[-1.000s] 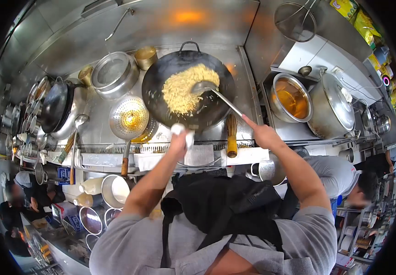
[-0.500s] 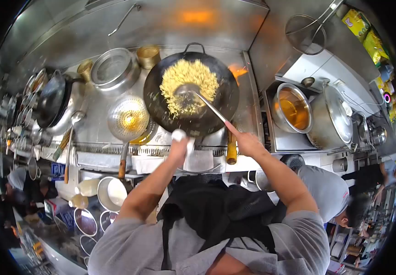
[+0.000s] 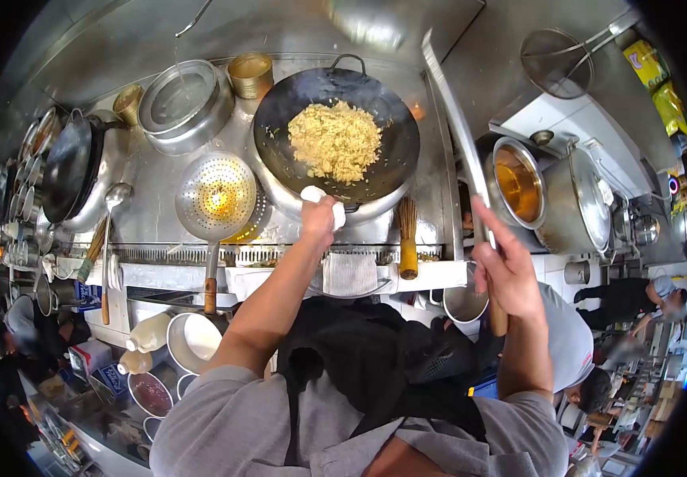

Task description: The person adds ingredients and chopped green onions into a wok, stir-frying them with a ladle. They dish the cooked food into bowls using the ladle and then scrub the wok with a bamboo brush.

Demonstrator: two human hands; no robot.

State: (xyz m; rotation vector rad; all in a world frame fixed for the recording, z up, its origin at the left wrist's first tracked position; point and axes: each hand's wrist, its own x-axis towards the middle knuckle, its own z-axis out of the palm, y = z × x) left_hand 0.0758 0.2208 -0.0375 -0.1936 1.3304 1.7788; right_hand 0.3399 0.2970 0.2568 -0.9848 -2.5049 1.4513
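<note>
A black wok (image 3: 395,151) sits on the stove with a mound of fried rice (image 3: 335,141) in it. At its near rim, my left hand (image 3: 318,219) is closed round a folded white cloth (image 3: 312,194) and grips the wok through it; the cloth hides the grip point. My right hand (image 3: 509,274) is closed on a long-handled wok ladle (image 3: 459,127), index finger stretched along the shaft. The ladle is raised to the right of the wok, its metal end up and its wooden end below my hand. Its bowl does not show clearly.
Left of the wok, a perforated strainer (image 3: 216,199) rests over a pot of oil. A bamboo brush (image 3: 408,242) lies near the front edge. To the right stand a steel pot of amber liquid (image 3: 518,181) and a lidded stockpot (image 3: 578,203). A co-worker (image 3: 558,318) is at the right.
The ladle has left the rice and been lifted up to the right by my right hand. The rice has gathered into a mound. My left hand still grips the near rim.
</note>
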